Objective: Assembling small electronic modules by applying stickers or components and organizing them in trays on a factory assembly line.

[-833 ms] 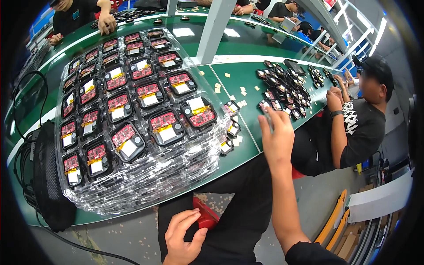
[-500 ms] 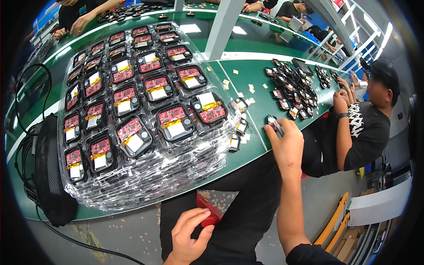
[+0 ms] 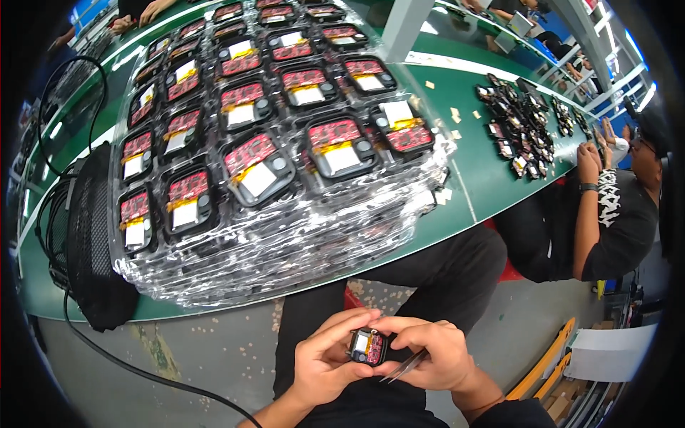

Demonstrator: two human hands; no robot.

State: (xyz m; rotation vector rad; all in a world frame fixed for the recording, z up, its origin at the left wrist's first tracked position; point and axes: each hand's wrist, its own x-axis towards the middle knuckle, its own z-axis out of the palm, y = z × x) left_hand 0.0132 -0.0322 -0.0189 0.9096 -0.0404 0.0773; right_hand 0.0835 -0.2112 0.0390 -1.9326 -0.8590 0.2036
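Over my lap, both hands are together at one small black device housing [image 3: 369, 347]. Inside it show a red circuit board and a white block. My left hand [image 3: 321, 362] grips the housing from the left, between fingers and thumb. From the other side, fingertips of my right hand [image 3: 437, 354] touch its edge. Metal tweezers [image 3: 407, 366] are held in that same right hand, tips pointing down and left, apart from the board. Beyond my hands, a tall stack of clear plastic trays [image 3: 300, 246] holds several similar devices with red boards and white blocks.
On the green table [image 3: 467, 143], a pile of small devices [image 3: 519, 132] lies to the right, with yellowish paper bits nearby. A black mesh bag [image 3: 96, 242] and cables lie left. A person in black [image 3: 606, 214] sits at right. A grey post [image 3: 407, 28] rises behind the trays.
My right hand has come back from the table edge to my lap with the tweezers. My left hand, formerly by a red object, now holds the device housing. The view has shifted.
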